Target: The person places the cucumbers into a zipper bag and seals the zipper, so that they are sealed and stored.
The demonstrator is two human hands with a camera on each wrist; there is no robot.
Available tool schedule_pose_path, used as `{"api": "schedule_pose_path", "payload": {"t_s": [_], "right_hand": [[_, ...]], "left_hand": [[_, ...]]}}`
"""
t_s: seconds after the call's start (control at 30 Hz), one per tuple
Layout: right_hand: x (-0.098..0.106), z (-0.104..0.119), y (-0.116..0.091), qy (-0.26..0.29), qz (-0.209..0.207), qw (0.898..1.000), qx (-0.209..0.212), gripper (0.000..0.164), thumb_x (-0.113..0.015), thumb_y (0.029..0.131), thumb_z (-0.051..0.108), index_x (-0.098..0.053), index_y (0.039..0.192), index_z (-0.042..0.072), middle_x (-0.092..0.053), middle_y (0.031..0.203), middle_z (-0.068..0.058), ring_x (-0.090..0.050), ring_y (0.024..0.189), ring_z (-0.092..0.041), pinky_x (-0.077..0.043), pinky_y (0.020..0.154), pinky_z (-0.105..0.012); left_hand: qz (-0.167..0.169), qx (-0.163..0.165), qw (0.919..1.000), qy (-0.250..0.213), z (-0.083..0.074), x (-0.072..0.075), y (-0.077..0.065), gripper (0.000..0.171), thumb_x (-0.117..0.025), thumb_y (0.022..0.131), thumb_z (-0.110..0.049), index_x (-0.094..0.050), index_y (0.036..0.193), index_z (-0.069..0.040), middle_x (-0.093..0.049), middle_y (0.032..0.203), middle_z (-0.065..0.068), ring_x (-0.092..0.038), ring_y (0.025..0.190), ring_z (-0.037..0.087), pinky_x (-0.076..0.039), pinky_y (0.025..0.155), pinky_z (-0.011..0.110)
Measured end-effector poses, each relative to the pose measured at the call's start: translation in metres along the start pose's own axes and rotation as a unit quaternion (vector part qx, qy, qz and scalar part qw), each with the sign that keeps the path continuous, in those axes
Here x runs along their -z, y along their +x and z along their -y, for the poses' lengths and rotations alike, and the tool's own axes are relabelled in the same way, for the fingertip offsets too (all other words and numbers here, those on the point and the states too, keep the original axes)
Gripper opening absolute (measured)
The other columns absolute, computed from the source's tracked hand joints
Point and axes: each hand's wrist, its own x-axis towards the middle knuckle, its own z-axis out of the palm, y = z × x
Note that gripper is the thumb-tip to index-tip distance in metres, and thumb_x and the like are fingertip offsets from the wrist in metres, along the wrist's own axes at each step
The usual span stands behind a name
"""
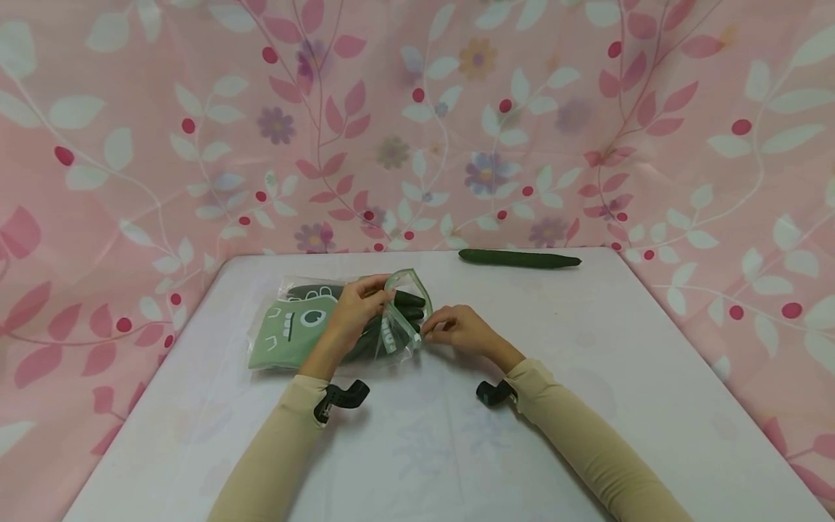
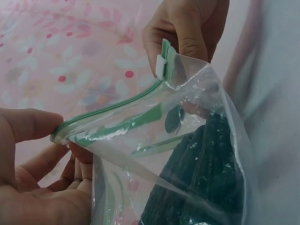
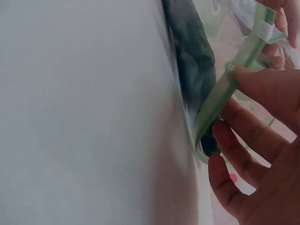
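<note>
A clear zip bag (image 1: 290,337) with a green cartoon-face print lies on the left part of the table, its open end toward the right. Inside it are several dark green cucumbers (image 1: 409,299), their ends showing near the mouth. My left hand (image 1: 355,312) pinches the green zip strip (image 2: 108,107) at one side of the mouth, between thumb and fingers. With thumb and fingertips, my right hand (image 3: 262,140) pinches the green edge at the other side. A white slider (image 2: 161,67) sits on the strip close to the right hand.
One loose cucumber (image 1: 520,259) lies at the back of the white-covered table (image 1: 587,333), right of the middle. Behind and at both sides hangs a pink floral cloth (image 1: 417,130). A dark wrist mount (image 1: 346,395) is on each forearm.
</note>
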Motion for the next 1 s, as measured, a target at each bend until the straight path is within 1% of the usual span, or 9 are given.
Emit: {"api": "schedule_pose_path", "payload": {"t_s": [0.1,0.23,0.37,0.43,0.53,0.63,0.8,0.9,1.0], "right_hand": [[0.008,0.0,-0.001,-0.005,-0.014,1.0,-0.018,0.016,-0.072,0.095,0.002,-0.083,0.104,0.012,-0.076,0.104,0.004,-0.067,0.1,-0.016,-0.055,0.083,-0.041],[0.024,-0.003,-0.004,-0.009,-0.05,0.998,-0.046,0.011,-0.073,0.098,0.01,-0.082,0.104,0.009,-0.076,0.103,0.004,-0.067,0.103,-0.018,-0.054,0.086,-0.046],[0.045,-0.008,-0.009,-0.009,-0.091,0.994,-0.066,0.012,-0.073,0.099,0.013,-0.081,0.106,0.006,-0.076,0.106,-0.003,-0.068,0.103,-0.022,-0.055,0.086,-0.049],[0.056,-0.012,-0.013,-0.005,-0.109,0.991,-0.073,0.014,-0.073,0.1,0.013,-0.08,0.108,0.004,-0.076,0.108,-0.007,-0.068,0.104,-0.026,-0.054,0.087,-0.05],[0.072,-0.019,-0.02,0.0,-0.131,0.988,-0.084,0.018,-0.072,0.1,0.014,-0.079,0.112,0.002,-0.075,0.112,-0.012,-0.067,0.106,-0.03,-0.053,0.091,-0.053],[0.086,-0.026,-0.027,-0.007,-0.15,0.983,-0.102,0.02,-0.071,0.102,0.015,-0.078,0.115,0.001,-0.074,0.114,-0.014,-0.067,0.109,-0.031,-0.051,0.094,-0.054],[0.102,-0.038,-0.039,-0.033,-0.186,0.972,-0.141,0.019,-0.069,0.103,0.015,-0.078,0.115,0.003,-0.074,0.115,-0.012,-0.064,0.112,-0.03,-0.047,0.097,-0.053],[0.111,-0.045,-0.042,-0.045,-0.202,0.966,-0.153,0.018,-0.069,0.102,0.014,-0.078,0.115,0.004,-0.074,0.115,-0.012,-0.063,0.114,-0.031,-0.046,0.097,-0.054],[0.124,-0.054,-0.044,-0.067,-0.211,0.961,-0.163,0.018,-0.069,0.103,0.013,-0.077,0.116,0.003,-0.073,0.117,-0.014,-0.062,0.116,-0.034,-0.046,0.096,-0.056]], "left_hand": [[0.0,0.001,1.0,0.002,0.0,0.0,0.0,0.038,-0.063,0.101,-0.002,-0.059,0.136,0.013,-0.063,0.122,0.014,-0.059,0.097,0.018,-0.053,0.076,0.027],[-0.001,0.001,1.0,0.001,-0.001,0.0,0.0,0.038,-0.063,0.101,-0.003,-0.059,0.136,0.012,-0.06,0.125,0.017,-0.058,0.098,0.018,-0.052,0.077,0.027],[-0.001,0.002,1.0,0.002,-0.001,0.001,0.0,0.04,-0.064,0.101,-0.004,-0.058,0.137,0.014,-0.059,0.128,0.021,-0.058,0.098,0.018,-0.052,0.077,0.027],[-0.001,0.002,1.0,-0.001,-0.002,0.001,-0.001,0.039,-0.064,0.101,-0.003,-0.059,0.136,0.013,-0.06,0.126,0.02,-0.058,0.098,0.019,-0.052,0.077,0.027],[0.0,0.001,1.0,-0.003,-0.003,0.001,-0.001,0.038,-0.064,0.101,-0.003,-0.06,0.136,0.012,-0.063,0.121,0.015,-0.058,0.096,0.019,-0.051,0.076,0.028],[0.003,0.001,1.0,-0.008,-0.003,0.001,-0.001,0.039,-0.063,0.101,-0.003,-0.059,0.137,0.013,-0.064,0.118,0.012,-0.058,0.094,0.019,-0.051,0.075,0.028],[0.007,0.0,0.9999,-0.01,-0.004,0.001,-0.001,0.039,-0.063,0.101,-0.003,-0.059,0.137,0.012,-0.065,0.116,0.011,-0.058,0.094,0.019,-0.051,0.075,0.028],[0.004,0.0,1.0,-0.004,-0.005,0.002,-0.001,0.038,-0.064,0.101,-0.004,-0.061,0.136,0.009,-0.066,0.115,0.011,-0.058,0.095,0.019,-0.051,0.076,0.029],[0.002,-0.003,1.0,-0.001,-0.006,0.003,-0.001,0.037,-0.064,0.101,-0.004,-0.063,0.135,0.008,-0.066,0.114,0.012,-0.058,0.094,0.02,-0.051,0.075,0.029]]}}
